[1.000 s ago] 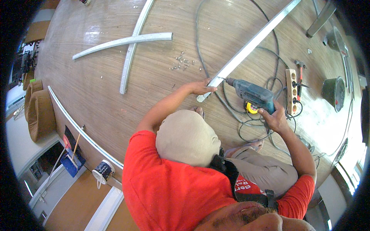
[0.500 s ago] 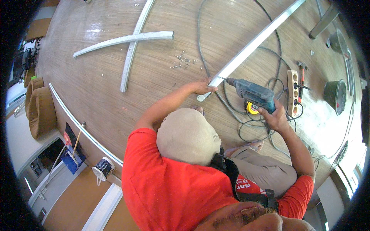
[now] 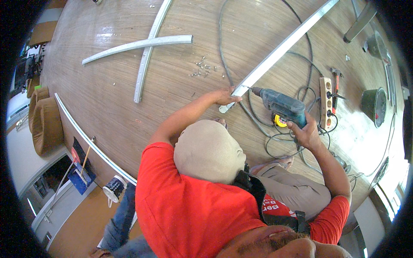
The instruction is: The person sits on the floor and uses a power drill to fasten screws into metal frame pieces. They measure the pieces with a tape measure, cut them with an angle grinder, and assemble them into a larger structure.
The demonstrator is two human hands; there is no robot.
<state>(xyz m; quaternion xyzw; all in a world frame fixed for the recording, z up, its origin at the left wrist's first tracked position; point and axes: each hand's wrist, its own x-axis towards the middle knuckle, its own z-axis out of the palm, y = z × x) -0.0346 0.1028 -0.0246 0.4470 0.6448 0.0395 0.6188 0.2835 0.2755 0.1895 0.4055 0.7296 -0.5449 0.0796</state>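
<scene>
A long silvery metal channel (image 3: 279,55) slants from beside my knee toward the far right. My left hand (image 3: 226,96) is closed around it near its near end. In my right hand (image 3: 306,132) is a blue-grey power drill (image 3: 282,105), gripped by the handle and lying level. Its bit points left at the channel's side, close to my left fingers. Whether the tip has entered the metal cannot be made out. Just under the drill lies a yellow tape measure (image 3: 280,121).
Loose screws (image 3: 203,69) are scattered left of the channel, and two crossed metal channels (image 3: 144,64) lie farther left. Cables loop around a power strip (image 3: 325,103) and a hammer (image 3: 337,88) at right, near a dark bucket (image 3: 373,107). Another person's jeans-clad leg (image 3: 122,221) shows at lower left.
A person in jeans has come into view at lower left. My hands, the drill and the channel have hardly moved.
</scene>
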